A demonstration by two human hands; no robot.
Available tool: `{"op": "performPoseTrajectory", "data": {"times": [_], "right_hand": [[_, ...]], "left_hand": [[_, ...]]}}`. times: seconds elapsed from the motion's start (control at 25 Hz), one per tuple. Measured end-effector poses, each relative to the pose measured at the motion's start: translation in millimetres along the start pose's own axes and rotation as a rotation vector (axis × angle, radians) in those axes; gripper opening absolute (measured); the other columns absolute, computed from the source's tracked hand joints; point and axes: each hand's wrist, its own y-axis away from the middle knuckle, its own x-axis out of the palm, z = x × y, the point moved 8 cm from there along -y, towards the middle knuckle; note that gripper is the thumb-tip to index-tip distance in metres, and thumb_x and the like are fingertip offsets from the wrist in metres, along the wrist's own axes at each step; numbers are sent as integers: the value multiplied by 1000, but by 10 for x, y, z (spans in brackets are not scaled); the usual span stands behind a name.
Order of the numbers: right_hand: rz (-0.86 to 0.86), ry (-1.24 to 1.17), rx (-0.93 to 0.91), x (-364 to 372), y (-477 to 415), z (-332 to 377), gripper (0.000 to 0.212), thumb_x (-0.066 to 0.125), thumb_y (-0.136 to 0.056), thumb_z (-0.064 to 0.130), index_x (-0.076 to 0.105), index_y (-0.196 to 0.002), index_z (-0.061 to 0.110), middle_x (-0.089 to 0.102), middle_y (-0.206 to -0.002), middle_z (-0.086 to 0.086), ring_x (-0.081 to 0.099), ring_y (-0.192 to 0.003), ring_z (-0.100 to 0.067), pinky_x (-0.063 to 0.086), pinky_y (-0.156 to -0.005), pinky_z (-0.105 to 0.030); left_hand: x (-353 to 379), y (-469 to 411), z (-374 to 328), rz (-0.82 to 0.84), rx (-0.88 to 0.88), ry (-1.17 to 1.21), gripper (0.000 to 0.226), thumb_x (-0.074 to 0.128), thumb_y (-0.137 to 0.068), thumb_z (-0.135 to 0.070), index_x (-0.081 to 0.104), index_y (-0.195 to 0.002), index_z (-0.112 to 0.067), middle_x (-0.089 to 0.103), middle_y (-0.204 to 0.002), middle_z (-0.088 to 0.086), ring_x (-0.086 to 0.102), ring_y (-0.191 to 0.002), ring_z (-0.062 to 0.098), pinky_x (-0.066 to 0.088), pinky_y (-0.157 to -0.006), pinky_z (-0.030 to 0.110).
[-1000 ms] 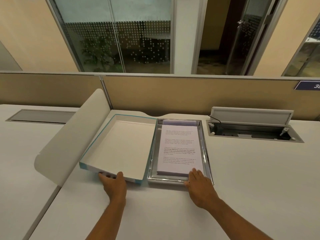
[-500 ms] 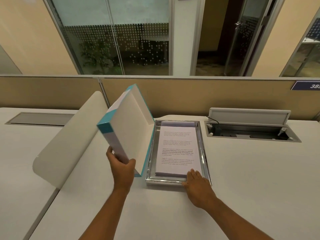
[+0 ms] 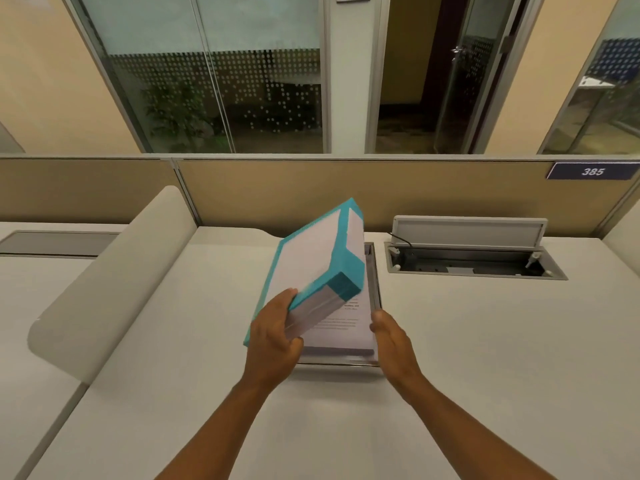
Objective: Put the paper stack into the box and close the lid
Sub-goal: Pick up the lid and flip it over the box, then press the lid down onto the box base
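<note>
Over paper stack: lid w/ left grip

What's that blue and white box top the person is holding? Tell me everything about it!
The lid is a shallow cardboard-looking rectangle, white on its faces with teal-blue edges and corners. It is lifted and tilted, its top facing up, leaning over the paper stack in the box. The left hand grips its near edge. The right hand is beside the box, not touching the lid. It looks slightly blurred.

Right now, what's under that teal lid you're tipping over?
Under the teal lid, a printed paper stack sits in a silvery box. The lid hides the stack's far part. Left hand holds the lid.
</note>
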Motion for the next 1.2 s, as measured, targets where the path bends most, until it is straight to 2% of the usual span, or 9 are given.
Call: {"op": "performPoseTrajectory", "data": {"times": [0.08,0.24,0.48,0.64,0.76,0.88,1.0,1.08,1.2], "right_hand": [[-34,-103,10,-144,-16,112,29,32,-108,58,54,-121,46,64,-125,15,67,-115,-15,56,-85,-21],[-13,-149,-14,-277,-26,223,45,35,-93,73,54,-109,35,65,-111,19,74,-97,0,57,-62,-11],[67,-39,126,-308,-99,-56,54,46,-96,70,55,-132,31,71,-118,0,70,-109,-26,68,-79,-37],[49,58,181,-315,-169,-244,51,50,-101,60,51,-138,25,65,-112,5,67,-97,-20,64,-61,-24],[40,155,193,-339,-235,-369,51,49,-103,57,51,-141,23,65,-116,4,67,-97,-22,67,-69,-29],[55,317,185,-353,-273,-544,54,45,-105,55,51,-145,19,66,-131,-3,66,-110,-26,66,-90,-41],[78,448,150,-342,-269,-640,54,38,-106,57,53,-140,17,67,-135,-6,66,-106,-22,64,-90,-37],[96,530,106,-330,-263,-650,46,36,-106,57,56,-124,20,69,-130,-7,67,-96,-19,65,-85,-35],[117,602,92,-333,-269,-684,38,37,-106,58,53,-112,24,70,-125,-6,66,-91,-17,65,-82,-33]], "left_hand": [[101,56,-106,2,96,-122,77,86,-79,-13,54,-149,-14,66,-143,5,65,-129,24,60,-106,51],[352,152,-139,105,153,-297,78,85,-78,-13,55,-150,-17,64,-148,4,63,-135,28,52,-110,62],[579,236,-34,200,182,-425,87,89,-75,-15,50,-151,-25,61,-152,3,59,-140,32,43,-116,68],[667,259,-18,252,205,-486,86,89,-76,-18,50,-153,-26,59,-156,2,57,-143,33,40,-117,68],[695,244,13,302,216,-507,84,85,-82,-22,47,-156,-28,53,-162,1,51,-149,33,34,-123,67],[702,304,108,414,210,-524,89,76,-83,-50,33,-161,-37,38,-170,-6,35,-159,26,21,-131,61],[602,381,110,410,218,-422,97,66,-81,-77,32,-162,-36,40,-169,-9,35,-159,20,20,-132,54],[392,274,190,231,63,-242,85,70,-87,-69,44,-157,-27,51,-159,-7,46,-148,18,33,-125,46],[57,150,728,-61,-572,67,64,62,-101,-52,54,-150,-12,62,-149,12,63,-129,30,51,-105,41]]}}
